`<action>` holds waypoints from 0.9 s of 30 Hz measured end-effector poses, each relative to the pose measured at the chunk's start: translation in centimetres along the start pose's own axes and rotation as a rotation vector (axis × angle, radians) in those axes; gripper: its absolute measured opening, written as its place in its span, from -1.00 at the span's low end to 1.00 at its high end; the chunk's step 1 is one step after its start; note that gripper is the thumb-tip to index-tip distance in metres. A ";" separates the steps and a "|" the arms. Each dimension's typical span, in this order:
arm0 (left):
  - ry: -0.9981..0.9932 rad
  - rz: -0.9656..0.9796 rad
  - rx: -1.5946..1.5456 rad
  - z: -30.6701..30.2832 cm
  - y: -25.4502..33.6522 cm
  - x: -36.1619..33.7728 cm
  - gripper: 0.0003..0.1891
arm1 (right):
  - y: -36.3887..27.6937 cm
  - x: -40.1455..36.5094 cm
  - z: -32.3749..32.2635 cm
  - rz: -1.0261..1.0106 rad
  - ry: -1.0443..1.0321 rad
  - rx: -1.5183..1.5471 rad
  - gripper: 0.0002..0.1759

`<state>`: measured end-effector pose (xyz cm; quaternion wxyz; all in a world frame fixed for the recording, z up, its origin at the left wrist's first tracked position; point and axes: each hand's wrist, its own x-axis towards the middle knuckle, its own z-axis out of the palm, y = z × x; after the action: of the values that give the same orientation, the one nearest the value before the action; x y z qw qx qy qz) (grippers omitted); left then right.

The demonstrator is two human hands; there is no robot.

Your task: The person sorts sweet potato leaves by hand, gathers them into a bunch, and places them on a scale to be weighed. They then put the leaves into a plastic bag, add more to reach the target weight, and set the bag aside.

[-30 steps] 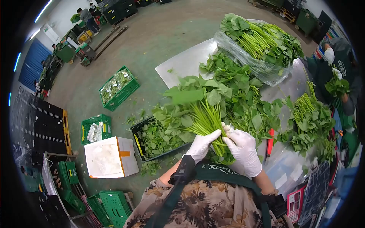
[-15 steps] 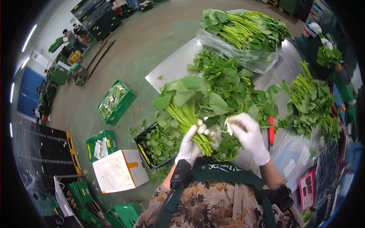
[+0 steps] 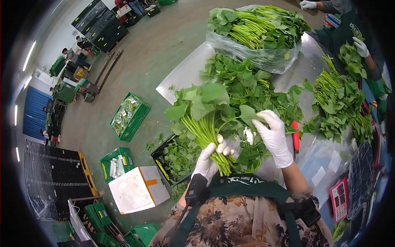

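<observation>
big sheet-steel table (image 3: 185, 74) runs across the top, and on its far end sits a clear plastic bag (image 3: 255, 61) crammed with long-stemmed green leafy vegetables, stems pointing away. just nearer, a loose heap of the same greens (image 3: 247, 82) sprawls across the steel toward the person. a co-worker's white-gloved hand (image 3: 361, 46) is busy with another pile at the far right.

down on the floor, just beside the table's near edge, an open black plastic crate (image 3: 177, 154) holds loose torn leaves. left of it and apart, a green slatted plastic crate (image 3: 129, 115) carries what look like bagged greens, a white foam box (image 3: 138, 189) shows a pale, unclear inside, and a smaller green crate (image 3: 115, 164) behind it holds light packets i can't read.

now the action: the hand-held bunch of green stalks (image 3: 201, 111) lies on a slant, cut ends low by the person's chest, leaves fanning up and to the left, above that black crate's edge. the left hand (image 3: 210, 158), in a white glove, is wrapped tight around the stems near the cut ends. the right hand (image 3: 275, 136), also gloved, is just beside to the right, fingers long and together against one leaf of the bunch; whether it pinches, i can't tell. a red-handled tool (image 3: 295, 138) lies on the table just past that hand.
</observation>
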<state>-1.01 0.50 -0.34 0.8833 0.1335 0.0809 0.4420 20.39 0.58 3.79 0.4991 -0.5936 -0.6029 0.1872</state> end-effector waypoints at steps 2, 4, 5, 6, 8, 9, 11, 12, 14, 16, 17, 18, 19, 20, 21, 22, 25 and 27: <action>0.046 0.013 0.085 0.4 0.1 0.1 -0.65 | -0.9 -0.3 -0.6 -0.067 -0.001 0.106 -0.84; 0.061 0.025 0.123 0.4 0.0 0.2 -0.62 | -0.7 -0.7 -1.0 -0.121 -0.063 0.237 -0.85; 0.074 0.024 0.128 0.4 -0.1 0.3 -0.61 | -0.9 -0.8 -1.0 -0.048 -0.116 0.419 -0.83; 0.087 0.023 0.133 0.6 -0.1 0.4 -0.59 | -1.3 -1.0 -1.1 0.028 -0.169 0.601 -0.79; 0.099 0.028 0.138 0.8 -0.3 0.5 -0.57 | -1.1 -1.8 -1.5 0.292 -0.350 0.811 -0.63; 0.097 0.036 0.138 0.8 -0.5 0.6 -0.55 | -1.3 -1.7 -1.4 0.324 -0.391 0.865 -0.62; 0.093 0.050 0.125 0.7 -0.5 0.8 -0.54 | -2.1 -1.4 -1.1 0.386 -0.478 0.973 -0.58; 0.095 0.054 0.110 0.5 -0.5 0.8 -0.53 | -1.9 -1.6 -0.7 0.400 -0.482 0.962 -0.59; 0.102 0.056 0.122 0.5 -0.4 0.7 -0.53 | -1.6 -1.7 -0.2 0.445 -0.580 0.919 -0.60; 0.113 0.051 0.177 0.8 -0.2 0.5 -0.53 | -1.7 -1.8 0.2 0.450 -0.620 0.901 -0.59; 0.105 0.038 0.194 0.9 -0.3 0.5 -0.53 | -1.5 -1.8 0.3 0.469 -0.645 0.889 -0.60; 0.099 0.025 0.211 0.9 -0.3 0.4 -0.53 | -1.1 -1.8 0.4 0.488 -0.669 0.876 -0.61; 0.092 0.011 0.227 1.0 -0.5 0.4 -0.53 | -1.0 -1.7 0.5 0.508 -0.694 0.863 -0.62; 0.106 0.007 0.280 1.4 -0.5 0.5 -0.58 | -1.2 -1.5 0.6 0.512 -0.687 0.841 -0.65; 0.108 -0.007 0.310 1.5 -0.6 0.4 -0.61 | -1.8 -1.3 0.8 0.515 -0.680 0.819 -0.68; 0.107 -0.022 0.341 1.5 -0.6 0.3 -0.63 | -2.2 -1.1 1.0 0.518 -0.669 0.796 -0.71; 0.101 -0.048 0.372 1.6 -0.6 0.3 -0.70 | -2.8 -0.8 1.3 0.561 -0.694 0.679 -0.84; 0.115 -0.064 0.396 1.6 -0.6 0.2 -0.68 | -2.5 -0.5 1.4 0.565 -0.749 0.621 -0.83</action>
<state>0.02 0.01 1.00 0.8474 0.2764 0.2204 0.3962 17.80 0.03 5.06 0.3328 -0.4504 -0.4732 0.6801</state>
